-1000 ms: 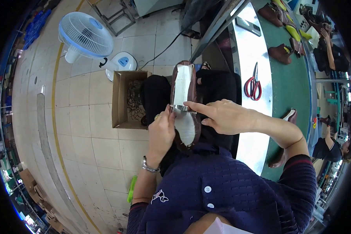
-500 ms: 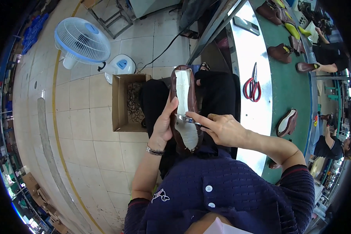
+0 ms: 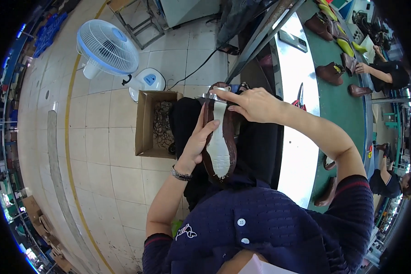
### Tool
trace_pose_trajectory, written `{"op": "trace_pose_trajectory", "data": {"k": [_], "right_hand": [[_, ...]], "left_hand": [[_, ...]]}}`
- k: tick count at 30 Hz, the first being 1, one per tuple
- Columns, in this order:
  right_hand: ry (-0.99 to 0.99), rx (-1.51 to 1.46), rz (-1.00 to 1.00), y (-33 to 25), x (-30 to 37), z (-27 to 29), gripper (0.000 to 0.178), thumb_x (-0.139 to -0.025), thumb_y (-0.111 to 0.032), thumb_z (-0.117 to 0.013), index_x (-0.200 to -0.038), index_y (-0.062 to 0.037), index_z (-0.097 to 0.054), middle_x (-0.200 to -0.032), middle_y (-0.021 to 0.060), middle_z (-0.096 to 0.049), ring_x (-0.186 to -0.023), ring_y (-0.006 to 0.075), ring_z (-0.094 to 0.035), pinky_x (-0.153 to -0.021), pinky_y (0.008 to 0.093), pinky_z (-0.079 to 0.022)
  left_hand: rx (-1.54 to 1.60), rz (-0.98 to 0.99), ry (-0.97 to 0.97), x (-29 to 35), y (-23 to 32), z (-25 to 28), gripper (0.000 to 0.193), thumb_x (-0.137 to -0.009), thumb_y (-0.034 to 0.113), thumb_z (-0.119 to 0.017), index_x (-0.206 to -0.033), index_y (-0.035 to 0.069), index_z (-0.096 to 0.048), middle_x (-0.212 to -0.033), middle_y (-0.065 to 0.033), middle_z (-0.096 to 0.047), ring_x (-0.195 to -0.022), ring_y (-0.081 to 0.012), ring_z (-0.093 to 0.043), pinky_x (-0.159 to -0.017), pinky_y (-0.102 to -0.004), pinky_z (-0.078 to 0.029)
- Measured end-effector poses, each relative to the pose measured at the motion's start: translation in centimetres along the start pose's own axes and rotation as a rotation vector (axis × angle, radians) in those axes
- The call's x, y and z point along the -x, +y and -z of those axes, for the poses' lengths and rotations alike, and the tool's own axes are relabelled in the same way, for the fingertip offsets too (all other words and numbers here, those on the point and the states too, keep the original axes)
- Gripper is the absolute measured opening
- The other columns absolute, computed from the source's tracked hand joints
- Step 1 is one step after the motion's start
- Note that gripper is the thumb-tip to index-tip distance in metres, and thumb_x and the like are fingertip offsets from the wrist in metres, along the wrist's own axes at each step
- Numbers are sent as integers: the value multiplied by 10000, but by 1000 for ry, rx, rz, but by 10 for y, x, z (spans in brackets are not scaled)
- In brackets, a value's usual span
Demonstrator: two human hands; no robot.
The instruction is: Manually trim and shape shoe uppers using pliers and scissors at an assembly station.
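Observation:
A brown leather shoe (image 3: 220, 150) lies sole-up over my lap, its pale white insole board facing me. My left hand (image 3: 203, 139) is closed round the shoe's left side, the thumb pressed on the white bottom. At the shoe's far end, my right hand (image 3: 256, 104) grips a small shiny metal tool (image 3: 209, 96), its index finger stretched along it. The tool lies across the bottom there; the fingers partly cover it, and its exact kind cannot be made out. Red-handled scissors (image 3: 299, 97) rest on the metal bench top, partly hidden behind my right forearm.
Left of my legs stands an open cardboard box (image 3: 144, 123) with dark stringy scraps. A blue-white fan (image 3: 107, 48) stands beyond it. The metal bench (image 3: 297, 164) at my right carries a phone (image 3: 292, 41). Several shoes (image 3: 329, 73) sit on the green belt (image 3: 326, 100), where a co-worker handles one.
My right hand has moved the metal tool from mid-sole to the shoe's far end. My left hand keeps its hold. My right forearm now covers part of the scissors. The co-worker's hand has shifted between shoes.

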State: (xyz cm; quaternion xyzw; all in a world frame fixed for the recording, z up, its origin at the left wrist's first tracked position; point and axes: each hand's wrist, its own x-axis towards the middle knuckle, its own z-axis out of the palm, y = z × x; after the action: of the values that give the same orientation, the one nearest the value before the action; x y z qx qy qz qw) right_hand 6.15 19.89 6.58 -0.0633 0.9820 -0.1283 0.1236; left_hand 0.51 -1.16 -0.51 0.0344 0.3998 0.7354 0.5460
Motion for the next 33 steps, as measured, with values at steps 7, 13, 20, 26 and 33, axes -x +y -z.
{"op": "trace_pose_trajectory", "data": {"k": [7, 13, 20, 26, 33], "right_hand": [[88, -134, 11, -17, 19, -3, 625, -939, -232, -564, -1494, -239, -277, -729, 158, -642, -561, 316, -630, -523, 383, -508], [-12, -133, -22, -44, 21, 20, 629, -940, -209, -553, -1493, -202, -254, -687, 157, -633, -591, 337, -641, -569, 428, -517], [8, -77, -22, -52, 28, 17, 595, -929, -212, -563, -1466, -162, -312, -668, 130, -646, -547, 303, -639, -511, 387, -504], [-42, -54, -91, -64, 44, 0, 623, -923, -275, -574, -1474, -200, -292, -618, 112, -632, -491, 318, -614, -480, 401, -489], [-335, -199, -60, -64, 75, 26, 663, -901, -90, -541, -1477, -327, -315, -800, 203, -613, -719, 329, -661, -577, 373, -545]], "left_hand": [[5, 81, 10, -1, 7, -3, 746, -926, 158, -613, -1535, 162, -182, -1381, -42, -462, -1198, -145, -489, -995, -299, -415], [15, 134, -9, 4, 14, 0, 779, -882, 111, -656, -1523, 170, -218, -1288, -37, -511, -1148, -148, -520, -978, -302, -431], [-13, 151, -60, 9, 12, 6, 938, -788, 17, -729, -1529, 160, -171, -1275, -37, -509, -1138, -156, -525, -969, -321, -447], [-52, 168, -84, 10, -2, 12, 1044, -761, 17, -765, -1544, 166, -90, -1349, -51, -460, -1208, -171, -479, -1035, -328, -394], [432, 63, -181, 41, -47, 22, 648, -1014, 491, -332, -1545, 213, -86, -1528, -48, -306, -1359, -206, -363, -1123, -391, -310]]}}
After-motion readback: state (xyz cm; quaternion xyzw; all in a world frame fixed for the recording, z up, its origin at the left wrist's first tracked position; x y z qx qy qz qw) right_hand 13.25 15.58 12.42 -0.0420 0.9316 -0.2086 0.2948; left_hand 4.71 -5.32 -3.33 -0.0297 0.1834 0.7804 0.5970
